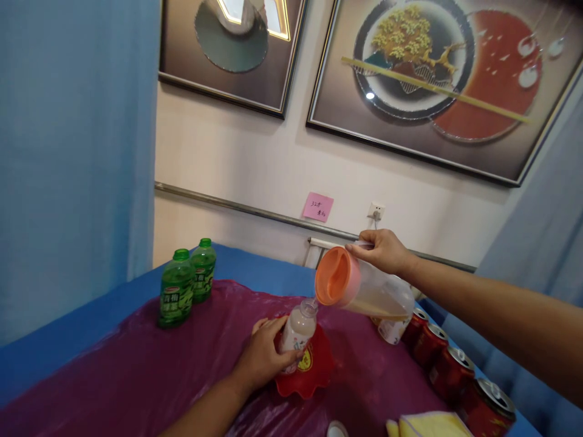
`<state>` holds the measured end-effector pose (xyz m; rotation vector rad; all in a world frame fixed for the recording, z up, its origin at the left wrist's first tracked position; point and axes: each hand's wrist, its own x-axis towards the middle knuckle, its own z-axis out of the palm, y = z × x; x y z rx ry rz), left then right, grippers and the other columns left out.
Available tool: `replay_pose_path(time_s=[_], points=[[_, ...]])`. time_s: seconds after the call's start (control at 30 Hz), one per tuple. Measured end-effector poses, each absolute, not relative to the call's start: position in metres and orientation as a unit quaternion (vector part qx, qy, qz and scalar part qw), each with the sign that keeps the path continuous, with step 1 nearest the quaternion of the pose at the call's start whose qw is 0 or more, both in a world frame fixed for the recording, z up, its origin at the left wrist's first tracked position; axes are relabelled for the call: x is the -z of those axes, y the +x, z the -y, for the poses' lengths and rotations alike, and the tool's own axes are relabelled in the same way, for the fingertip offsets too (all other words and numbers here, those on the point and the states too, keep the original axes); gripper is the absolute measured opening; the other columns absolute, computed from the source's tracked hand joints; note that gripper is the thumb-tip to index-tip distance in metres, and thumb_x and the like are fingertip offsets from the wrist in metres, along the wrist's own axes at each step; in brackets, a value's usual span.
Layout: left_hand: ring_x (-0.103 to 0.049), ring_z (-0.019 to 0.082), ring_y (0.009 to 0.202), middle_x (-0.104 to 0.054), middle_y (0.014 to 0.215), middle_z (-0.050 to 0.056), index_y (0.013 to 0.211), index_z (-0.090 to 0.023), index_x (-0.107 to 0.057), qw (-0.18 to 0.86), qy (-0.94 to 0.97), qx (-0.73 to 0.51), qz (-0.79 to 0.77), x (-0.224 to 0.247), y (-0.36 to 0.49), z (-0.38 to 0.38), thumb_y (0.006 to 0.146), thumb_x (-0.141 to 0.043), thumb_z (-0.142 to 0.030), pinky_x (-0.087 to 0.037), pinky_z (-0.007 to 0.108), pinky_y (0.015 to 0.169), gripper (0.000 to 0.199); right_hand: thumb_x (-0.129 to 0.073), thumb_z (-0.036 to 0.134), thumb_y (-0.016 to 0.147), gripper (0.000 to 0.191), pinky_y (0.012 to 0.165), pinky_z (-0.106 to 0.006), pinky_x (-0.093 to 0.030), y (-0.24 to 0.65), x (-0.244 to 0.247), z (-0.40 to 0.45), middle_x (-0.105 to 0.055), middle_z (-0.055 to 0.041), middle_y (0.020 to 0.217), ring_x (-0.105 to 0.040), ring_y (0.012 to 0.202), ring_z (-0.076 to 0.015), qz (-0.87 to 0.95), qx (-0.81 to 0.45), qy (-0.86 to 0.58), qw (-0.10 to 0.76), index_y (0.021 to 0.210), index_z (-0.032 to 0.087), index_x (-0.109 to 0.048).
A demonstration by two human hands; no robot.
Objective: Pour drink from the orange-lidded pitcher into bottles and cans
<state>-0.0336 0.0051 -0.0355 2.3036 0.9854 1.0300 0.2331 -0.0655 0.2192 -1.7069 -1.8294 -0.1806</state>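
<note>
My left hand (266, 355) is wrapped round a small clear bottle (298, 331) with a printed label, held over a red scalloped plate (321, 370). In my right hand (382, 249) is the handle of a see-through pitcher (380, 294), tipped to the left, with pale yellowish liquid inside. The pitcher's orange lid (336, 276) has its spout at the bottle's open mouth. Whether liquid is running between them is too small to tell.
Two green bottles (177, 291) stand uncapped at the left. Several red cans (450, 370) line the right edge, near a yellow cloth (430, 425). A labelled container (392, 331) is behind the pitcher. A white cap (337, 430) lies on the purple sheet (182, 376).
</note>
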Motion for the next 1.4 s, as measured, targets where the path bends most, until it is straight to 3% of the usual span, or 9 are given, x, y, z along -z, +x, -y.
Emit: replay_pose_path(time_s=[0.47, 0.8, 1.4], points=[[-0.060, 0.036, 0.120, -0.072, 0.125, 0.008, 0.130, -0.027, -0.062, 0.212, 0.831, -0.360, -0.367, 0.0348, -0.0327, -0.0053, 0.062, -0.084, -0.048, -0.034, 0.054, 0.112, 0.074, -0.060, 0.063, 0.077, 0.052, 0.048, -0.028, -0.021, 0.2326, -0.2196, 0.0672, -0.030, 0.0068, 0.051, -0.028, 0.051, -0.0095, 0.693, 0.063, -0.643, 0.318, 0.054, 0.023, -0.034], [-0.063, 0.035, 0.117, -0.072, 0.125, 0.007, 0.129, -0.027, -0.064, 0.215, 0.833, -0.364, -0.357, 0.0332, -0.0334, -0.0051, 0.063, -0.083, -0.046, -0.036, 0.054, 0.111, 0.071, -0.060, 0.071, 0.074, 0.058, 0.048, -0.026, -0.022, 0.2335, -0.2220, 0.0683, -0.032, 0.0061, 0.051, -0.030, 0.051, -0.0098, 0.693, 0.068, -0.642, 0.321, 0.054, 0.023, -0.035], [-0.058, 0.036, 0.125, -0.068, 0.134, 0.009, 0.134, -0.027, -0.060, 0.248, 0.843, -0.339, -0.337, 0.0344, -0.0326, -0.0050, 0.064, -0.084, -0.049, -0.031, 0.056, 0.115, 0.077, -0.060, 0.065, 0.076, 0.054, 0.048, -0.027, -0.022, 0.2341, -0.2216, 0.0685, -0.032, 0.0060, 0.051, -0.030, 0.051, -0.0100, 0.696, 0.066, -0.642, 0.315, 0.054, 0.023, -0.035]])
